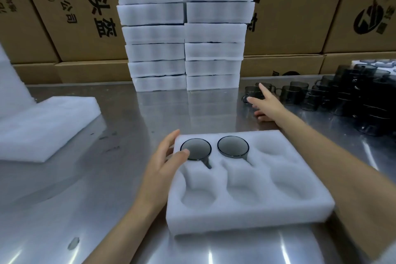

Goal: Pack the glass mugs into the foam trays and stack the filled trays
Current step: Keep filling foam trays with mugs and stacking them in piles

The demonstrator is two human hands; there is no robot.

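Note:
A white foam tray [246, 214] with six pockets lies in front of me on the steel table. Two dark glass mugs sit in its far row, one in the left pocket [195, 149] and one in the middle pocket [233, 146]. The other pockets hold nothing. My left hand [162, 165] rests open against the tray's left edge, thumb on the foam by the left mug. My right hand [265, 103] stretches out to the far right, fingers spread, at a loose smoky mug [251, 93] without gripping it. Many more mugs [351, 96] stand stacked at the right.
Two tall stacks of filled foam trays [184, 34] stand at the back centre. Spare foam sheets [42, 126] lie at the left. Printed cardboard boxes [300, 10] wall off the back. The steel table [107, 199] shows bare metal left of the tray.

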